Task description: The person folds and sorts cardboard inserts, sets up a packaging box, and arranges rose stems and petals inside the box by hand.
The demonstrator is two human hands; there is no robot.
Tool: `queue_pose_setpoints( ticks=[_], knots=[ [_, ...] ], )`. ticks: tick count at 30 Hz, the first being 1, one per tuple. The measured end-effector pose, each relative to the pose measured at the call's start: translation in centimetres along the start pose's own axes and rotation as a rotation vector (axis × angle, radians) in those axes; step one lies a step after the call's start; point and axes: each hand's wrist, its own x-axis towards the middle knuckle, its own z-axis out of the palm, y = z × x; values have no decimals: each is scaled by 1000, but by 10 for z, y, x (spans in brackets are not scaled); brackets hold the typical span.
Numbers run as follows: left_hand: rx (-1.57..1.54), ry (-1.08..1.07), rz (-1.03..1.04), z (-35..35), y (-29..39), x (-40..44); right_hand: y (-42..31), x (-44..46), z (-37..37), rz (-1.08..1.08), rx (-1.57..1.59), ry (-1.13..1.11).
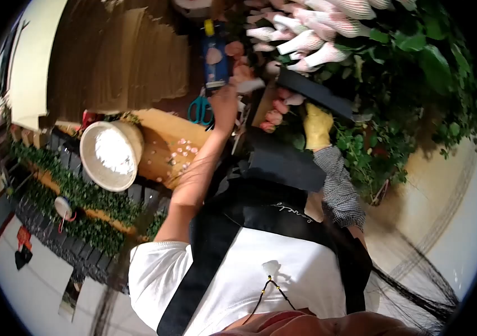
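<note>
My left hand (225, 105) is bare and reaches forward over the worktop, its fingers blurred and partly hidden. It lies beside scissors with teal handles (200, 111) and just below a blue packet (216, 59). A small white piece (249, 85) is close to its fingertips. My right hand (318, 129) wears a yellow glove and looks closed, under a dark grey bar (314, 92). What it grips is hidden among leaves. Left of the glove, several pink roses (273, 116) lie against a brown board. A dark panel (286, 166) sits in front of my apron.
Many pink roses in white net sleeves (328, 33) are piled at the top right, with green foliage (434, 73) beside them. A pale bucket with white contents (88, 154) stands left, near scattered petals (179, 154). Brown corrugated cardboard (121, 61) lies at the upper left.
</note>
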Motion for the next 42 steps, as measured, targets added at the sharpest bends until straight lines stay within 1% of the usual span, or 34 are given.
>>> queue_pose_setpoints(
  ticks=[1,2,3,5,6,8,9,10,11,12,13,14,15,16,17,19,21,22,23,24,25,27,28,29,31,33,34,35,36,37,38,39,41,42],
  knots=[
    [38,-143,96,0,4,-9,0,2,-2,3,65,-3],
    [63,-283,195,0,9,-18,2,6,-3,-75,103,85],
    [165,-396,367,4,15,-28,3,5,-1,-66,106,86],
    [67,-569,134,10,33,-33,6,3,-3,-64,65,20],
    [67,-583,144,16,45,-24,6,5,-6,-74,68,16],
    [296,-544,53,27,61,-14,4,6,-11,-51,110,-22],
    [286,-551,49,32,66,-12,3,5,-12,-36,152,-61],
    [454,-561,198,40,72,-9,-1,6,-13,-2,97,-135],
    [606,-574,361,53,76,-8,-2,4,-18,-17,11,-136],
    [687,-501,530,63,74,-6,1,2,-17,-29,65,-57],
    [660,-508,549,68,80,-4,6,0,-8,-51,129,25],
    [635,-549,568,66,83,-4,12,-5,-1,62,120,-76],
    [615,-592,574,60,84,-7,12,-7,-2,63,115,-85],
    [500,-551,559,52,84,-9,11,-9,-3,85,141,-88],
    [498,-547,557,39,85,-10,11,-8,-2,107,173,-73],
    [111,-384,294,-5,103,-17,10,-5,-4,122,211,-58],
    [233,-475,70,-59,118,-28,8,-4,-10,147,255,-118],
    [234,-466,-5,-80,107,-38,5,-3,-15,139,262,-138],
    [234,-452,-74,-95,85,-48,7,-4,-9,94,227,-86],
    [199,-399,-200,-106,60,-56,11,-5,-1,108,185,-83],
    [245,-272,-215,-112,53,-66,9,-7,2,110,146,-91],
    [355,-209,-284,-123,40,-83,5,-10,1,199,133,-219],
    [213,-111,-344,-123,37,-97,-1,-9,2,114,157,-244],
    [402,-79,-380,-128,36,-107,-6,-4,1,96,152,-279],
    [458,170,-307,-137,7,-141,3,-2,-19,109,98,-320],
    [319,385,-361,-156,-19,-174,10,4,-33,-54,129,-404],
    [291,474,-426,-172,-32,-188,-2,12,-39,-60,127,-449],
    [266,529,-563,-190,-28,-199,-11,19,-50,-65,117,-496],
    [199,614,-554,-207,-31,-209,2,24,-37,-36,-29,-582],
    [245,696,-513,-227,-58,-221,6,29,-33,-77,-84,-593],
    [265,731,-605,-251,-70,-228,4,34,-33,-71,-103,-645],
    [124,783,-489,-275,-100,-236,5,37,-29,-54,-118,-696],
    [-40,908,-416,-322,-147,-238,21,43,-18,-79,-92,-693],
    [-28,961,-433,-352,-156,-234,29,45,-12,-73,-62,-707]
  ],
)
